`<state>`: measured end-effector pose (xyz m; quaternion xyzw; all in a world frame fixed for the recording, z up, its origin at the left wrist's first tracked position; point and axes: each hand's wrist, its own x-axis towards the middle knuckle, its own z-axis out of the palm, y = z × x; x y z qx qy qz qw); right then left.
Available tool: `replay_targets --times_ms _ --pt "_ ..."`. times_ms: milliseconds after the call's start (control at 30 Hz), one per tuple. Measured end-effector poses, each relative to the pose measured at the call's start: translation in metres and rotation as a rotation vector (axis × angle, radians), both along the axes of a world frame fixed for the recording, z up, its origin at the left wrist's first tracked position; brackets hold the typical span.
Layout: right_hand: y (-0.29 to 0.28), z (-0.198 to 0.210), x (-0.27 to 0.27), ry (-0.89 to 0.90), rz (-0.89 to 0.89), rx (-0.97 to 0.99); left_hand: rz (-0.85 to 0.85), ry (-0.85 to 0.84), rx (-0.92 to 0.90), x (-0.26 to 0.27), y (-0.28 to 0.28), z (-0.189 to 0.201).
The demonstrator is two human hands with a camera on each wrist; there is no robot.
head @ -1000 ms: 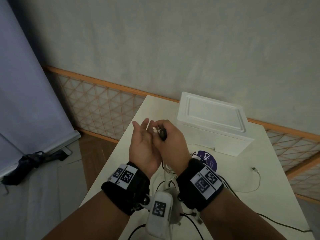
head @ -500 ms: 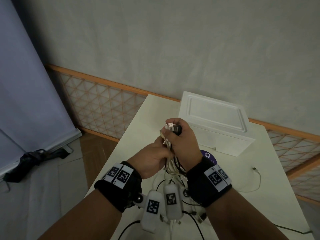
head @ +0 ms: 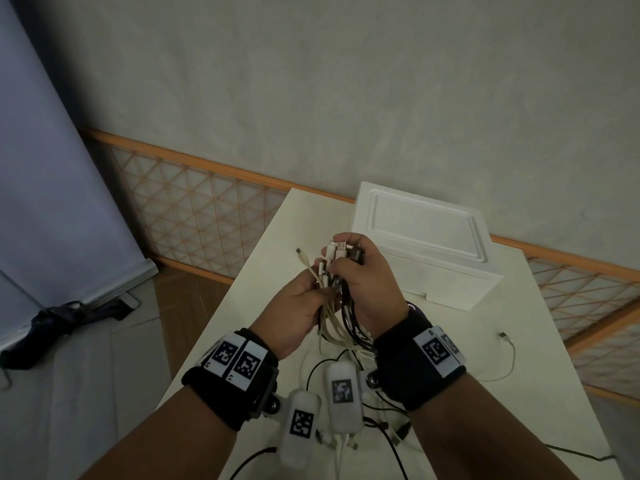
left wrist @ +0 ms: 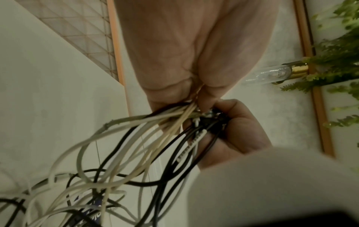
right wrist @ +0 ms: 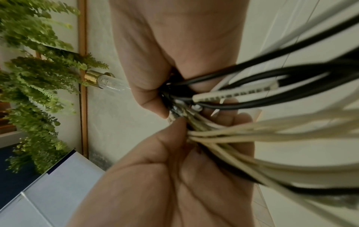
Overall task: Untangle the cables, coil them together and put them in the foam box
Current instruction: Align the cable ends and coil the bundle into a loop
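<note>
Head view shows us partway through the gathering step: the connector ends of the cables point(head: 337, 292) are bunched upright above the table point(head: 450, 375), while their lower lengths hang down in loose loops to the surface, so we judge the untangling only partly done and the coiling not yet begun. The right hand point(head: 369, 289) has its fingers curled tight round the top of the bundle, with several plugs sticking up past the knuckles. The left hand point(head: 294, 315) sits just below and beside it, thumb and fingers pinching the pale strands (the left wrist view shows those cream leads running straight into that pinch).

The foam box point(head: 426, 244) stands at the far side of the table, beyond the hands, with its lid on. One thin white cable point(head: 507, 355) lies apart on the table to the right, outside the bundle.

Next, in our judgement, we need to draw the hanging lengths up free of each other, fetch the stray lead, wind everything into one coil, and lift the lid before anything goes in.

Counting: one box, two hands, one stray cable. In the bundle we make out at least five plug ends at the top, some white, some black; the exact number of cables we cannot tell, since the strands overlap and blur in both wrist views.
</note>
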<state>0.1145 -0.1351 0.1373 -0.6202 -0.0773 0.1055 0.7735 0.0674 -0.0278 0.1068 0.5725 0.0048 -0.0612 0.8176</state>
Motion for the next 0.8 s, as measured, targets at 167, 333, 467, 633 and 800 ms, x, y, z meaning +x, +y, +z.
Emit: replay_targets --times_ms 167,333,467,633,800 --pt "0.004 0.0 -0.001 -0.098 -0.042 -0.036 0.202 -0.086 0.282 0.002 -0.004 -0.011" --pt "0.004 0.0 -0.002 -0.191 -0.1 -0.152 0.323 -0.168 0.481 0.004 -0.005 -0.012" --pt "0.005 -0.001 -0.002 -0.246 -0.154 -0.207 0.318 -0.173 0.487 0.006 -0.002 -0.012" --pt "0.005 -0.001 -0.002 -0.316 -0.174 -0.306 0.333 -0.159 0.339 0.008 -0.001 -0.016" --pt "0.008 0.002 -0.001 -0.337 -0.06 -0.417 0.377 -0.149 0.268 0.011 -0.003 -0.017"
